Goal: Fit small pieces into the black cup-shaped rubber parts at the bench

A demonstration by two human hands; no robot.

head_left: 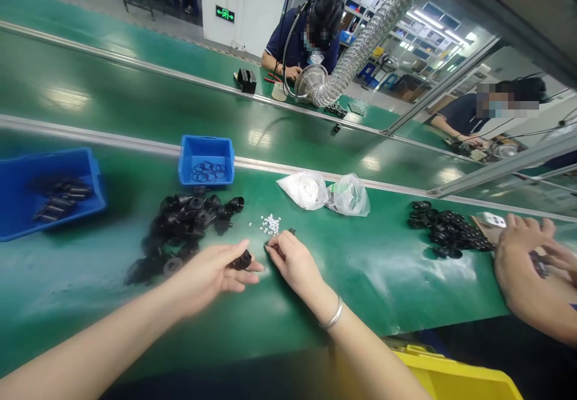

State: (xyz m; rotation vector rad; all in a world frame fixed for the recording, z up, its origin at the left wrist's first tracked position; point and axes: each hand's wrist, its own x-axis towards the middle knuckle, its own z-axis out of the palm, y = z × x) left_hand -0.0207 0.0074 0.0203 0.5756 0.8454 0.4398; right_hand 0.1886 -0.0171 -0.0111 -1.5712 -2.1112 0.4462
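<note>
In my left hand (232, 270) rests a black ribbed plastic part (241, 260), held between thumb and fingers above the green tabletop. My right hand (288, 258) is beside it, a silver bangle at its wrist, fingertips pinched together low at the table; what they pinch is too small to make out. Small white pieces (271, 224) lie scattered just beyond those fingertips. A heap of black plastic parts (187, 219) spreads behind and to the left of my left hand.
A blue bin (206, 138) holds black rings; a larger blue bin (97, 186) at left holds dark cylindrical parts. Clear plastic bags (309, 190) lie behind. At right, a co-worker's hands (523, 261) are near another black heap (451, 231). A yellow crate (464, 376) stands below the edge.
</note>
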